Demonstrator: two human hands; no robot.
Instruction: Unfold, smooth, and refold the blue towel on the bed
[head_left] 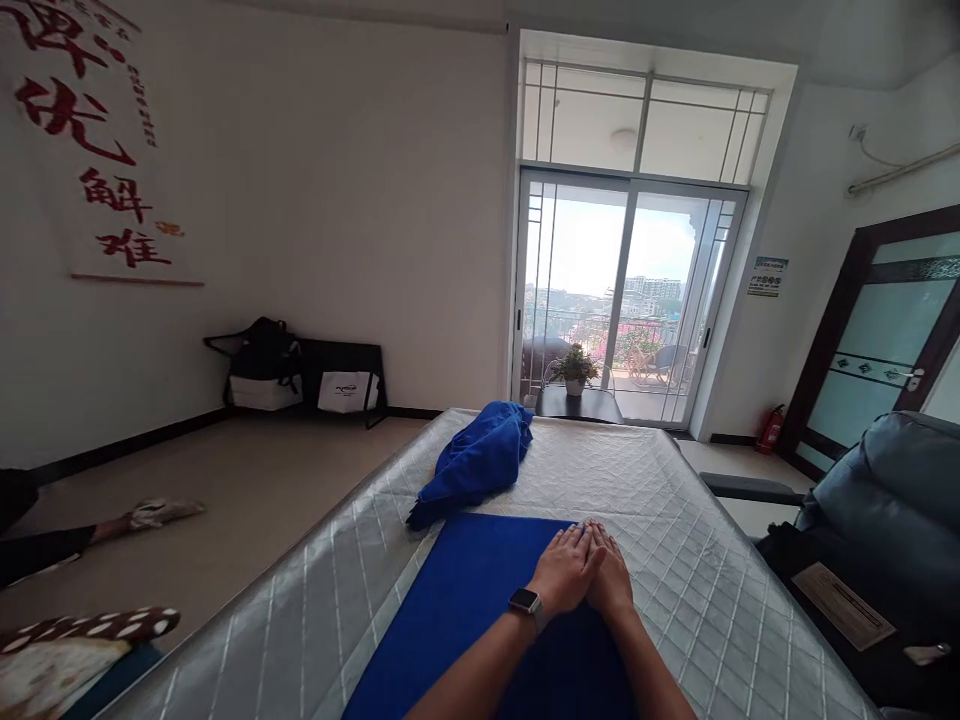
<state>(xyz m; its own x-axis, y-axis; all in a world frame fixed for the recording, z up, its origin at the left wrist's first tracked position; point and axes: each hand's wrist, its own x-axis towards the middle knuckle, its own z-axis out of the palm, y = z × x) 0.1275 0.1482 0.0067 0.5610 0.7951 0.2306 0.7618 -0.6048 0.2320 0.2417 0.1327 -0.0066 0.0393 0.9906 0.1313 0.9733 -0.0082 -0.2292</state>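
A blue cloth point(457, 610) lies spread flat along the silver quilted surface point(712, 560) in front of me. Near its far right corner, my left hand point(564, 570) rests palm down with fingers stretched out and a watch on the wrist. My right hand point(611, 578) lies flat right beside it, fingers extended, touching the left one. Both press on the cloth's edge, and neither grasps anything. Just beyond the flat cloth sits a crumpled blue cloth point(484, 460) in a heap.
A small table point(600, 405) bears a potted plant point(574, 372) before the glass sliding door. At right stands a dark armchair point(885, 500). On the left, a person's leg point(90, 537) and a spotted blanket point(90, 628) show; a bench point(341, 355) holds bags.
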